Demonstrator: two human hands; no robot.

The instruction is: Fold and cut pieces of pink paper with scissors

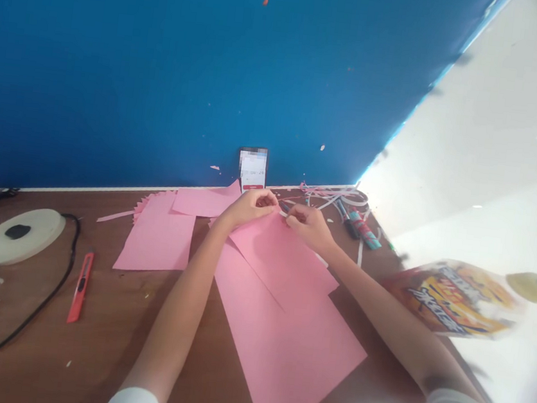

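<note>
Both my hands meet at the far corner of a pink paper sheet (277, 254), which lies over a larger pink sheet (299, 360) on the brown table (118, 333). My left hand (253, 206) pinches the sheet's edge between thumb and fingers. Close to its right, my right hand (308, 224) has its fingers closed at the same corner, by a small white bit; what exactly they grip is too small to tell. More pink paper (160, 234) lies to the left, with a zigzag-cut edge and another sheet (205, 201) overlapping it.
A red box cutter (80, 287) lies at left, near a black cable (37, 311) and a round cream-coloured disc (22, 235). Behind my hands a phone (253, 167) leans on the blue wall (166, 73). Paper strips (337, 193) and a colourful bottle (456, 297) are at right.
</note>
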